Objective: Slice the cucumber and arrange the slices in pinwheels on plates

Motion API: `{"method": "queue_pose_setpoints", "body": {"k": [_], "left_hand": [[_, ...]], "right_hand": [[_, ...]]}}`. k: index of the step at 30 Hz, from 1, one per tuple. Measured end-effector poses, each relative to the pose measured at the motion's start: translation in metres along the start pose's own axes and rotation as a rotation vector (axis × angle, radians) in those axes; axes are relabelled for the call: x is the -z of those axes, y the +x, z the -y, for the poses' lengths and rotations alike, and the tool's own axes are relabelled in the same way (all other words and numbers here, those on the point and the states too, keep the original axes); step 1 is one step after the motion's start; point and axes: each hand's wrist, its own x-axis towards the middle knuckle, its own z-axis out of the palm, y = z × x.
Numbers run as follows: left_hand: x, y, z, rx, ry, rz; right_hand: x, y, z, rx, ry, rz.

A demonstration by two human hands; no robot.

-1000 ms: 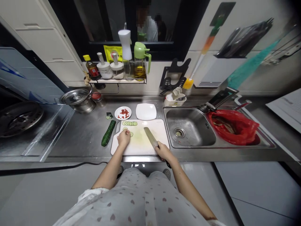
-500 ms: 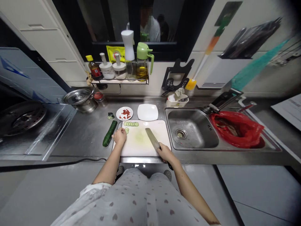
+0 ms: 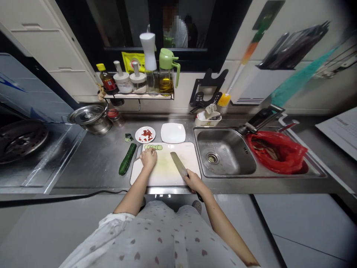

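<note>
On the white cutting board [image 3: 164, 176], a row of cucumber slices [image 3: 158, 147] lies along the far left edge. My left hand [image 3: 148, 158] is at the near side of this row, its fingers bent and closed on a cucumber slice that they mostly hide. My right hand [image 3: 193, 180] grips the black handle of a kitchen knife [image 3: 178, 163]. The blade slants over the board, pointing away and left, apart from the slices. A dark green cucumber [image 3: 127, 160] lies on the counter left of the board, with small cucumber trimmings [image 3: 128, 137] beyond it.
Behind the board stand a plate of chopped red pieces [image 3: 145, 134] and a white square plate [image 3: 173, 132]. The sink [image 3: 228, 156] is at the right, with a red plastic bag [image 3: 279, 156]. A lidded pot [image 3: 95, 121] stands left, below a condiment shelf [image 3: 139, 96].
My left hand has moved right and slightly away, towards the row of slices, and the loose slice by its fingertips is now covered. My right hand and the knife stay nearly in place.
</note>
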Motion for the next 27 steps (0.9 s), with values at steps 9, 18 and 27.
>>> {"method": "queue_pose_setpoints", "body": {"k": [9, 18, 27], "left_hand": [[-0.009, 0.018, -0.021, -0.100, 0.107, 0.069], [-0.010, 0.023, -0.018, -0.018, -0.089, 0.084], [0.010, 0.022, 0.002, -0.221, -0.060, 0.363]], "right_hand": [[0.003, -0.003, 0.005, -0.004, -0.038, 0.011], [0.006, -0.003, 0.005, 0.017, -0.066, 0.017], [0.009, -0.002, 0.006, 0.004, -0.074, 0.038]]}}
